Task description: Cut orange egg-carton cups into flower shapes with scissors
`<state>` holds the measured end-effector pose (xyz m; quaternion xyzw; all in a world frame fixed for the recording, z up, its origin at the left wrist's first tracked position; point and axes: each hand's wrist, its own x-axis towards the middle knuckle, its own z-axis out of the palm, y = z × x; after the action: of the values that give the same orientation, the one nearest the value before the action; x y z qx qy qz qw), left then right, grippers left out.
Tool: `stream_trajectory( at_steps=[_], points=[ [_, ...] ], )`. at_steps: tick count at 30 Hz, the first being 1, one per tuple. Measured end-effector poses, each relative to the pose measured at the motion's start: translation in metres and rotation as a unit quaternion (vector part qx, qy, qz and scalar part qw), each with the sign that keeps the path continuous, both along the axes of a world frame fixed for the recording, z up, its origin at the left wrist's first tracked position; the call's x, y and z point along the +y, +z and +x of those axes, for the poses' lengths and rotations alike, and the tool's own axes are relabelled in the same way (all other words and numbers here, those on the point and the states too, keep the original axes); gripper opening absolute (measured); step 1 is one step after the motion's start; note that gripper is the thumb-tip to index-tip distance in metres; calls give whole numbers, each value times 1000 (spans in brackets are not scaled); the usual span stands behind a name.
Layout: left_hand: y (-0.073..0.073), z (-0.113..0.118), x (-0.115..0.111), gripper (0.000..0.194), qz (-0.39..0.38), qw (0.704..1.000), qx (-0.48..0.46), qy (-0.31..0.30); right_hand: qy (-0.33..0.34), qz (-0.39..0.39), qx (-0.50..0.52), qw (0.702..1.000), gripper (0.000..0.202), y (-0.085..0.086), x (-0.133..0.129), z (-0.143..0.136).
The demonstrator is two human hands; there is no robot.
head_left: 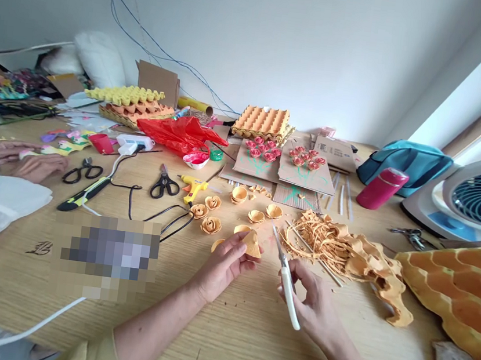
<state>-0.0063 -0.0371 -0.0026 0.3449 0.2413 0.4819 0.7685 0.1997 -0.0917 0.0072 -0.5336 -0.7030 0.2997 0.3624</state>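
My left hand (228, 263) pinches a cone-shaped egg carton piece (252, 244) between thumb and fingers. To its right, my right hand (311, 297) grips white-handled scissors (288, 285), blades pointing up and away from me and apart from the carton piece. Just beyond my hands are cut egg carton cups (256, 216) and several rolled carton flowers (210, 225). A tangled heap of carton trimmings (321, 239) lies to the right of the scissors.
A yellow glue gun (193, 189), black scissors (164, 183) and cables lie left. Cardboard with red flowers (264, 149) is at the back. Right are a pink bottle (382, 188), a fan (479, 195) and egg trays (451, 282). Another person's hands (43, 161) work at far left.
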Motion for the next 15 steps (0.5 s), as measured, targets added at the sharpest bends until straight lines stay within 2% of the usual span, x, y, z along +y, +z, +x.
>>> stream_trajectory(
  at_steps=[4, 7, 12, 15],
  points=[
    [0, -3, 3, 36, -2, 1000, -15, 22, 26, 20, -82, 996, 24, 3, 1, 0],
    [0, -4, 5, 37, -18, 999, -32, 26, 34, 16, -99, 994, 25, 3, 2, 1],
    [3, -5, 8, 38, -144, 987, -71, -23, 40, -7, -84, 996, 22, 2, 1, 0],
    [5, -6, 9, 45, -175, 980, -82, -40, 44, -3, -74, 996, 18, 2, 0, -2]
  ],
)
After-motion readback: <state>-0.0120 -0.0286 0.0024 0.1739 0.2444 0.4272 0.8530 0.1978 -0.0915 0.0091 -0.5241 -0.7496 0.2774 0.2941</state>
